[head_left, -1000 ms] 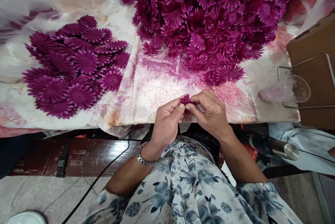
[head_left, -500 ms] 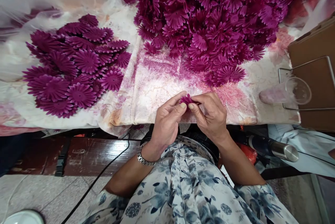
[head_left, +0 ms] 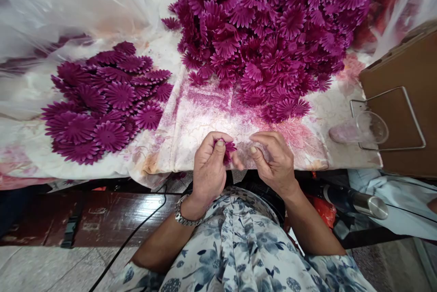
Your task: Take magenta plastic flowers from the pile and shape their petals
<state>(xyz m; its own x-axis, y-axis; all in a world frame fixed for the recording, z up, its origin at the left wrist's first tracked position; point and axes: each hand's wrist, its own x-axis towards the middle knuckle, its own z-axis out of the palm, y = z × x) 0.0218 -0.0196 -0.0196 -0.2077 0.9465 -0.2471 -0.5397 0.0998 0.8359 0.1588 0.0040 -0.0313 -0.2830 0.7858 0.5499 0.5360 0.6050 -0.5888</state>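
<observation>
My left hand, with a metal-band watch at the wrist, pinches a purple artificial flower piece between thumb and fingers above the table's front edge. Part of that piece is hidden behind the fingers. A short gap to the right, my right hand has its thumb and curved forefinger apart, with nothing seen between them. Beyond both hands rises a large heap of purple petal pieces. At the left, flatter, wider flower pieces lie in a second, smaller pile.
A floral cloth dusted with purple covers the table. To the right, a clear plastic cup lies on its side by a wire frame and a cardboard box. Clear plastic sheeting spreads at the back left.
Both hands were together on the flower piece. Now the right hand has let go and moved apart, while the left has drawn the piece leftward. The camera view has shifted slightly.
</observation>
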